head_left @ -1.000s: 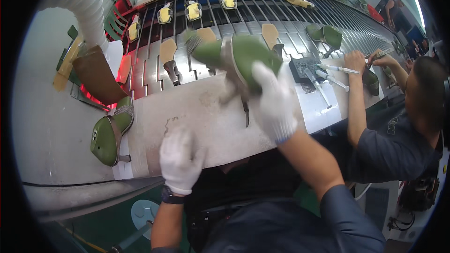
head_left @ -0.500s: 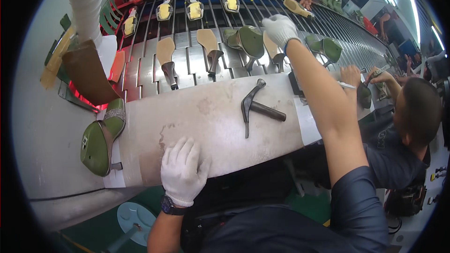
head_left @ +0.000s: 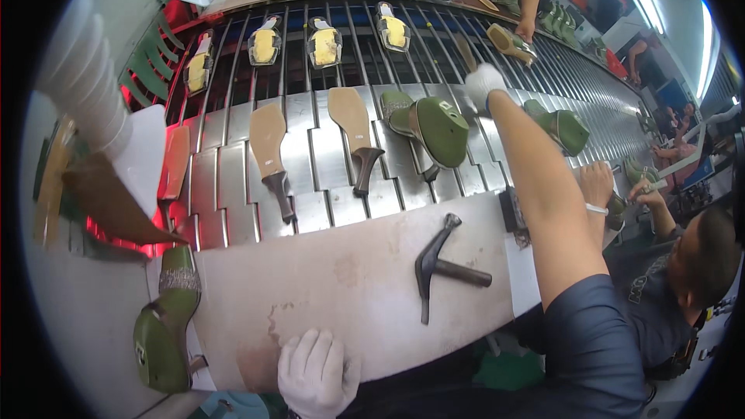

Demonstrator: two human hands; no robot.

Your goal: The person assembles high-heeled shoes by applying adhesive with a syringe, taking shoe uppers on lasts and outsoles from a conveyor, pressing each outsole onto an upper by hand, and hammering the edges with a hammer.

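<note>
My left hand (head_left: 318,376), in a white glove, lies on the near edge of the pale worktop with its fingers stretched out, holding nothing. Over the slatted conveyor reaches my right hand (head_left: 486,87), also gloved and closed. A tan heeled shoe sole (head_left: 466,54) juts up from it, blurred; the glove hides the rest. Left of that hand a green heeled sandal (head_left: 441,132) lies on its side, beside two tan heeled soles (head_left: 351,120) (head_left: 268,140). A hammer (head_left: 434,264) with a dark handle rests on the worktop between my hands.
Another green sandal (head_left: 164,334) lies at the worktop's left end. Several yellow-padded pieces (head_left: 324,45) ride on the conveyor rollers. Across the conveyor, a person's hand (head_left: 525,29) holds a tan sole (head_left: 508,43). A co-worker (head_left: 683,279) sits close on my right. A white hose (head_left: 85,85) hangs at left.
My right hand has lifted a heeled sole off the conveyor slats. The view has tilted, so the worktop and my left hand appear lower. The person across now grips the tan sole.
</note>
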